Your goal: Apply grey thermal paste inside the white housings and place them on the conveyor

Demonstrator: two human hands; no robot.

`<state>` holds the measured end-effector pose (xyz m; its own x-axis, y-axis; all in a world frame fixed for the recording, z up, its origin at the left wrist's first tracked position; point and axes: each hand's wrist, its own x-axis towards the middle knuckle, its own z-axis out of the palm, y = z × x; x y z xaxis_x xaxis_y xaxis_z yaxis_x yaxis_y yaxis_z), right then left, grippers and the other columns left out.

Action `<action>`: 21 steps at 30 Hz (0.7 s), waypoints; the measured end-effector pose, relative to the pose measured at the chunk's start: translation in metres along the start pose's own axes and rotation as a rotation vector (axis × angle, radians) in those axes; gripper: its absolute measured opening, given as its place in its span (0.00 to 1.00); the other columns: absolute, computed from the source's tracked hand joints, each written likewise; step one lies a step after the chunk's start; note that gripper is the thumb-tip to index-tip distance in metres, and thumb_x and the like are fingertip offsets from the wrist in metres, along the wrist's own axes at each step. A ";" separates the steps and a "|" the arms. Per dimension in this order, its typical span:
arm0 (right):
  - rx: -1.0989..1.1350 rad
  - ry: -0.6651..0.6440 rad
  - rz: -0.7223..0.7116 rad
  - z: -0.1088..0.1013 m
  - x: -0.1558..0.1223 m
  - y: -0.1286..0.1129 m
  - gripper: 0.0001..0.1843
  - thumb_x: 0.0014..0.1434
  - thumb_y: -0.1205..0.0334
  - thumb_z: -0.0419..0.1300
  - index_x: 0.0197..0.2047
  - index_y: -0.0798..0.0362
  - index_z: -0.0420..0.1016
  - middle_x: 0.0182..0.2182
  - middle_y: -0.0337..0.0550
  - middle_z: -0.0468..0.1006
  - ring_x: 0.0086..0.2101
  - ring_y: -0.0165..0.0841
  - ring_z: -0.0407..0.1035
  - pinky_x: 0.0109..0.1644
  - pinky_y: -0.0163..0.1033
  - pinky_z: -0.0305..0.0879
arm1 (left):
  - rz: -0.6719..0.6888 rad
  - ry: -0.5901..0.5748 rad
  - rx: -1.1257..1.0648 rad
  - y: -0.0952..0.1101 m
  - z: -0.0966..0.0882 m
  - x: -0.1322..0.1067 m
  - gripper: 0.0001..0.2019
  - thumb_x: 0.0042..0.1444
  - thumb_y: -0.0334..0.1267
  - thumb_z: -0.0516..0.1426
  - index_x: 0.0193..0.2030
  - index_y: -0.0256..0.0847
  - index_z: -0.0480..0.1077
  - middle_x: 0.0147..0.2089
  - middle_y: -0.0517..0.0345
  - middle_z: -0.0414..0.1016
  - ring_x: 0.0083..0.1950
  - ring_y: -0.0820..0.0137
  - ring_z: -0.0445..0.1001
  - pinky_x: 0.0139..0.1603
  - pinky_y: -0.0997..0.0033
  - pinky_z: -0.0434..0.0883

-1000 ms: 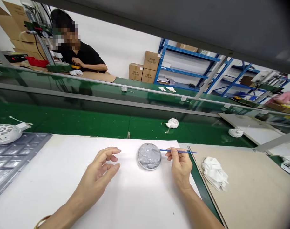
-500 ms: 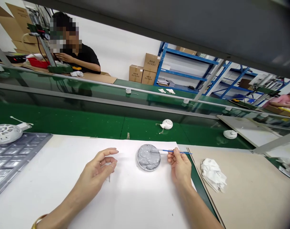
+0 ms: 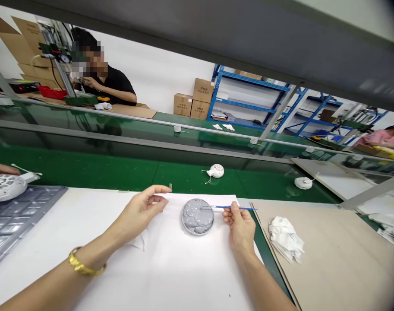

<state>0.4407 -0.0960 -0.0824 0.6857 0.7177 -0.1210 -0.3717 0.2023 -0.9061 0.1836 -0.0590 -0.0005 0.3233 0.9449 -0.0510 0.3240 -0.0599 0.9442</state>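
My right hand (image 3: 240, 224) pinches a thin blue-handled paintbrush (image 3: 227, 207). The bristle end rests in grey paste (image 3: 197, 214) that fills a shallow round dish on the white sheet. To the left of the dish, my left hand (image 3: 148, 205) hovers with thumb and fingers curved and apart, and nothing shows between them. A thin, faint wire or thread (image 3: 143, 242) is visible just below that hand; what it belongs to is hidden. A gold bracelet (image 3: 83, 264) circles my left wrist.
Left, another person's hand (image 3: 4, 169) is at a white vented round part (image 3: 7, 188) over a grey tray (image 3: 28, 220). Similar white parts (image 3: 217, 171) lie on the green bench (image 3: 96, 170). A crumpled tissue (image 3: 285, 239) lies on brown board. A shelf hangs overhead.
My left hand has moved up and right, closer to the dish, and more forearm shows. The brush stays in the paste. Another person's hand has appeared at the far left.
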 end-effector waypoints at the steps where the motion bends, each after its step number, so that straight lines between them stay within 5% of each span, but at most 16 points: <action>1: -0.009 -0.005 -0.009 0.000 0.000 0.001 0.24 0.40 0.49 0.71 0.29 0.58 0.67 0.22 0.43 0.76 0.21 0.28 0.68 0.21 0.29 0.64 | 0.044 -0.008 0.040 0.002 0.002 0.009 0.16 0.56 0.46 0.54 0.50 0.45 0.65 0.41 0.56 0.72 0.41 0.67 0.72 0.43 0.67 0.70; 8: -0.026 -0.022 -0.045 0.004 0.001 0.010 0.24 0.40 0.49 0.70 0.30 0.58 0.69 0.24 0.44 0.77 0.22 0.30 0.70 0.22 0.32 0.66 | 0.302 -0.075 0.391 0.013 0.035 0.093 0.16 0.55 0.33 0.50 0.51 0.40 0.66 0.47 0.51 0.73 0.43 0.66 0.74 0.42 0.68 0.71; 14: 0.015 -0.041 -0.016 0.002 0.004 0.010 0.22 0.41 0.51 0.71 0.31 0.58 0.69 0.24 0.43 0.76 0.22 0.31 0.71 0.23 0.32 0.67 | 0.470 -0.197 0.700 0.033 0.073 0.157 0.22 0.55 0.31 0.56 0.58 0.41 0.62 0.61 0.50 0.62 0.59 0.58 0.63 0.60 0.53 0.61; 17: 0.023 -0.030 -0.017 0.001 0.005 0.010 0.22 0.42 0.50 0.70 0.30 0.58 0.69 0.23 0.43 0.76 0.22 0.31 0.71 0.23 0.33 0.67 | 0.460 -0.268 0.846 0.041 0.098 0.178 0.25 0.56 0.35 0.57 0.61 0.43 0.58 0.66 0.49 0.51 0.63 0.52 0.56 0.59 0.42 0.58; 21: -0.006 -0.032 -0.033 0.001 0.005 0.011 0.22 0.44 0.49 0.69 0.32 0.59 0.69 0.24 0.43 0.76 0.23 0.31 0.71 0.24 0.33 0.68 | 0.379 -0.322 0.996 0.041 0.124 0.195 0.24 0.58 0.36 0.57 0.60 0.44 0.59 0.68 0.50 0.47 0.65 0.51 0.52 0.60 0.40 0.56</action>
<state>0.4398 -0.0897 -0.0926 0.6768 0.7320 -0.0783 -0.3456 0.2220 -0.9118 0.3699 0.0830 -0.0119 0.7212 0.6919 -0.0336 0.6778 -0.6948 0.2405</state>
